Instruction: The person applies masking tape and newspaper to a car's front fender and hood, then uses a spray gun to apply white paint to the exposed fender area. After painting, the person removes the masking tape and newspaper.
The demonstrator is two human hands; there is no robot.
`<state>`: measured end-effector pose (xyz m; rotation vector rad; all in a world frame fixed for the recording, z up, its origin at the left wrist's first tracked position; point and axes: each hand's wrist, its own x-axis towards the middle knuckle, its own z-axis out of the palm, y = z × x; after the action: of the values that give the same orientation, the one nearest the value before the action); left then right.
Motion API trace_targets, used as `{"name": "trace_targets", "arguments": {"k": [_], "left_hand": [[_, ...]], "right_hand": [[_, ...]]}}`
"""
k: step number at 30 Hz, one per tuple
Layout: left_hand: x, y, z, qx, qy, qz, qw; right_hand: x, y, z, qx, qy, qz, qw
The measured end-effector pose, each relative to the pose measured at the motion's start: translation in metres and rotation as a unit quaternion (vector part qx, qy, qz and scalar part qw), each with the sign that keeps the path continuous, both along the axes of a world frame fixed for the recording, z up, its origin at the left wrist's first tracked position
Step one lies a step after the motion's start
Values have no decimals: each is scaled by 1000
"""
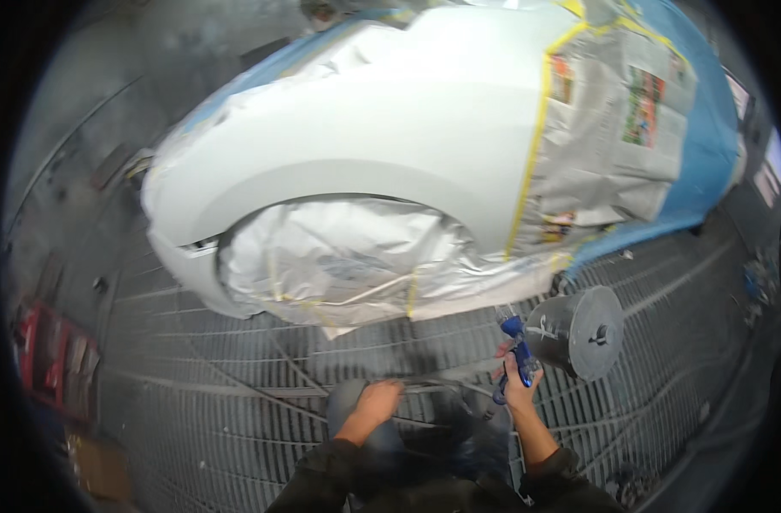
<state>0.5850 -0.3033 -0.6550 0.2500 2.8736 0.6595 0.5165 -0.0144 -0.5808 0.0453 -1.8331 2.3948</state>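
Observation:
In my right hand is a blue-and-silver spray gun, gripped by its handle, with its front end toward the car. Close against the gun's right side is a large dark grey cup, tilted, its round lid facing me. My left hand lies at my left knee, its fingers bent together; what they hold, if anything, is hidden. Ahead stands a car with a pale, whitish front fender. Crinkled masking sheet fills its wheel arch. Yellow tape runs down the fender's rear edge.
Printed paper and blue sheeting cover the car behind the fender. Beneath me is a slatted metal floor grate. A red rack or case and a brown box stand at left. Hose-like lines cross the grate.

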Motion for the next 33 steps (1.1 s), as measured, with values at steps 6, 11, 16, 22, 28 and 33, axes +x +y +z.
{"name": "trace_targets", "arguments": {"k": [6, 11, 16, 22, 28, 33], "left_hand": [[-4, -56, 22, -110, -90, 49, 989], [23, -79, 9, -64, -33, 150, 986], [22, -107, 13, -76, -69, 99, 990], [24, -116, -4, -88, -19, 93, 992], [29, -98, 1, -23, 99, 176, 979], [11, -87, 27, -88, -97, 84, 988]], "right_hand": [[-37, -90, -48, 2, 72, 184, 980], [-75, -197, 7, 271, 437, 283, 809], [-68, -274, 60, 371, 458, 307, 747], [-70, -280, 59, 373, 437, 243, 781], [-72, -195, 4, 286, 293, 141, 902], [-51, -118, -114, 477, 243, -39, 844]]}}
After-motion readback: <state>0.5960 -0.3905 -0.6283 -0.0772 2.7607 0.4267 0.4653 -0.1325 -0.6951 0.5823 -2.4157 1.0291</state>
